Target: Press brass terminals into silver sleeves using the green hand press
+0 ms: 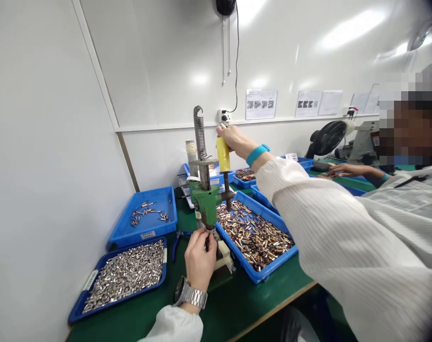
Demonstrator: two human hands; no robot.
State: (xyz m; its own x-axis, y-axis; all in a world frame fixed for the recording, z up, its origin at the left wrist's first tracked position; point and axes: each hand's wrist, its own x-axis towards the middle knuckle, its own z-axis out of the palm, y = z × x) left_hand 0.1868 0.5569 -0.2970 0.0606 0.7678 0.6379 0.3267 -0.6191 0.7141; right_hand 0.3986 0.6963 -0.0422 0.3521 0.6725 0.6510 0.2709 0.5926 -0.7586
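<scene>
A green hand press with a tall coil spring stands on the green table. My right hand is wrapped round the top of its yellow-sleeved lever handle, which points upward. Down at the press's lower end, my left hand pinches with thumb and fingers just under the ram. Whatever lies between those fingertips is too small and hidden to make out. To the right of the press sits a blue tray full of small gold-coloured metal parts.
At the left, a dark blue tray holds small silver metal pieces. Behind it is a blue bin with a few parts. Blue-handled pliers lie beside the press. A co-worker's hand and a black fan are at the right.
</scene>
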